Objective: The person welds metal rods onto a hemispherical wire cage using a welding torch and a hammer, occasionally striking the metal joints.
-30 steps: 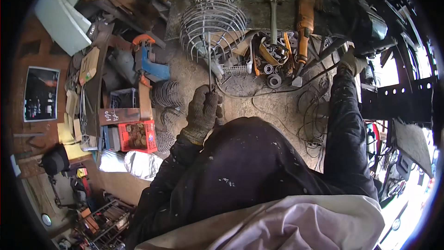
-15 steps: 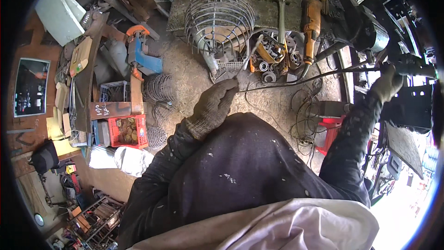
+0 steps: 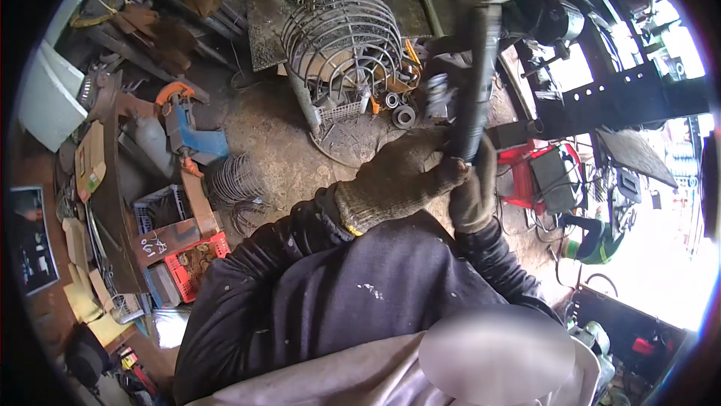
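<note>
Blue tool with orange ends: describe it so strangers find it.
From the dark workbench at the top, go down and left to the wire rings on the floor. The blue tool sits just up-left of them. Its blue body and orange ends set it apart from the grey rings.

Red crate (image 3: 179, 278) — blue-orange tool (image 3: 188, 132)

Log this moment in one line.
dark tool: blurred; left hand: gloved, at its near end; right hand: gloved, same end; wire cage: left of tool
</note>
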`<state>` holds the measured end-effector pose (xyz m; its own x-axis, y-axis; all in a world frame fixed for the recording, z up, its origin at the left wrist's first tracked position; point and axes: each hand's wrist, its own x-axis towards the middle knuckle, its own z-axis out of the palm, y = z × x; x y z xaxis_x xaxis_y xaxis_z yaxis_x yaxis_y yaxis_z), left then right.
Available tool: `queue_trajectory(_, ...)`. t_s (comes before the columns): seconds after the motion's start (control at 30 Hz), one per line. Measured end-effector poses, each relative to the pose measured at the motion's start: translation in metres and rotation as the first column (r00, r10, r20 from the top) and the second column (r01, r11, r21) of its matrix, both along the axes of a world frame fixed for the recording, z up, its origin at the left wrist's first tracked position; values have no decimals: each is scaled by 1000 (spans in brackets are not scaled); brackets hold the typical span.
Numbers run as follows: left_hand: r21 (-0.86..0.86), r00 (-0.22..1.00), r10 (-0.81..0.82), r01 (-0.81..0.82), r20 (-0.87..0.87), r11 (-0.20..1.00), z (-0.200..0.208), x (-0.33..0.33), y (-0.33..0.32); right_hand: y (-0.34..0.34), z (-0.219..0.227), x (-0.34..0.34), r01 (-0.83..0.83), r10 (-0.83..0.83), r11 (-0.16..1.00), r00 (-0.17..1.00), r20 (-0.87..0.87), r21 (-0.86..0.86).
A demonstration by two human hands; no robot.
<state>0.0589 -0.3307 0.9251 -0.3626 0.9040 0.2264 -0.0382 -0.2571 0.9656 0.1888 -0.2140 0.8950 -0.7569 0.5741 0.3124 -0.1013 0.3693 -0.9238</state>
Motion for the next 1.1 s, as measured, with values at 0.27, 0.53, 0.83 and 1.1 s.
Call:
queue_trajectory(0.27, -460, 982, 186, -173, -19, 871, 14, -9, -69, -77, -9, -8, -176, 179, 978, 984, 19, -109)
queue_trajectory(0.53, -489, 987, 151, -157, -53, 858, 11, -18, -92, -62, 9, -58, -25, 152, 721, 981, 124, -693)
queue_trajectory(0.83, -365, 970, 232, -189, 76, 912, -17, -21, -104, -26, -6, -70, 145, -294, 767, 945, 142, 626)
queue_trajectory(1.1, -232, 677, 578, -536, 455, 811, -37, -41, -145, 7, -39, -16, 325, -175, 815, 928, 330, -481)
